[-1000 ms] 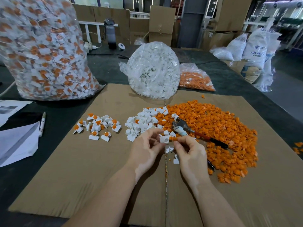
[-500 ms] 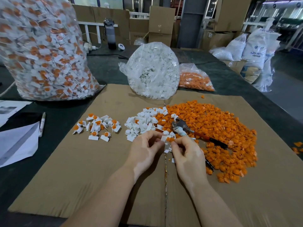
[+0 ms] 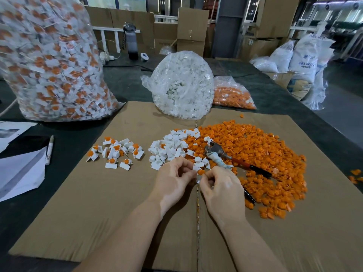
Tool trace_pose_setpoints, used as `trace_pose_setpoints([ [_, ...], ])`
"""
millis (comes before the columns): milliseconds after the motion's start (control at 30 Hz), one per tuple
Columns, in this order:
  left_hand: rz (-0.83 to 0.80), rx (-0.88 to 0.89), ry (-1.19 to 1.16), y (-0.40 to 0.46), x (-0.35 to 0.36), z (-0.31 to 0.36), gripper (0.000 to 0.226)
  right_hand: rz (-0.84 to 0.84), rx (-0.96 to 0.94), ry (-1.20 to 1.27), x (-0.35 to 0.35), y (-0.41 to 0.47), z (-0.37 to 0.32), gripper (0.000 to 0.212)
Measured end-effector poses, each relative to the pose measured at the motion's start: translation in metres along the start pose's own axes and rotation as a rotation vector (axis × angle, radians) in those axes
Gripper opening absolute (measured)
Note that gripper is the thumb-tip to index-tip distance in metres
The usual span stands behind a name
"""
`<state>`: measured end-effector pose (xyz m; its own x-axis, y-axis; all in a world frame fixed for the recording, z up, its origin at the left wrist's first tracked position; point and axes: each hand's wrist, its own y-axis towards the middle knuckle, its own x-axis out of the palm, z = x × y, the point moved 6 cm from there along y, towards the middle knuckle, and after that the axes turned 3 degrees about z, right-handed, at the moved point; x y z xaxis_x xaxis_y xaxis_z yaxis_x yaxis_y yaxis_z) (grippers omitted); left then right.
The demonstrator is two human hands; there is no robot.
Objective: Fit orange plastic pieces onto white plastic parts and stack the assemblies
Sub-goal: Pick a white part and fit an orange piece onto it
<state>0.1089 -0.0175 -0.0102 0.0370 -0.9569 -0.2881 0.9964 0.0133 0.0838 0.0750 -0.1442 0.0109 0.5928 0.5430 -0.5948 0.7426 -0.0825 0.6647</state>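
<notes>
One white part (image 3: 196,167) with an orange piece (image 3: 200,171), pinched between left hand (image 3: 173,178) and right hand (image 3: 222,186) over the cardboard (image 3: 117,203); curled fingers hide most of it. Pliers (image 3: 220,154) half-buried in orange pile (image 3: 265,154), right.

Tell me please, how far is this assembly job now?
Done: a small pile of finished assemblies beside a large full bag. In hand: left hand and right hand pinch one white part with orange piece. Left: white parts pile, a far larger orange pile.
</notes>
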Motion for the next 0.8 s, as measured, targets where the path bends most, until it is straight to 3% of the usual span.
trace_pose_setpoints([
  [200, -0.012, -0.010, -0.037, -0.0007, 0.0006, -0.0014, 0.008, -0.035, -0.011, -0.080, 0.0017, -0.0007, -0.0007, 0.032],
  [433, -0.007, 0.026, 0.067, -0.0030, 0.0021, 0.0002, 0.017, -0.088, 0.003, -0.082, 0.0052, -0.0014, -0.0001, 0.032],
  [533, 0.002, 0.019, 0.069, -0.0022, 0.0015, -0.0011, 0.008, -0.110, 0.026, -0.046, 0.0066, -0.0024, 0.0014, 0.027],
  [800, -0.020, -0.054, -0.183, -0.0004, -0.0003, -0.0043, 0.020, -0.085, 0.083, 0.110, 0.0008, -0.0019, 0.0030, 0.008],
])
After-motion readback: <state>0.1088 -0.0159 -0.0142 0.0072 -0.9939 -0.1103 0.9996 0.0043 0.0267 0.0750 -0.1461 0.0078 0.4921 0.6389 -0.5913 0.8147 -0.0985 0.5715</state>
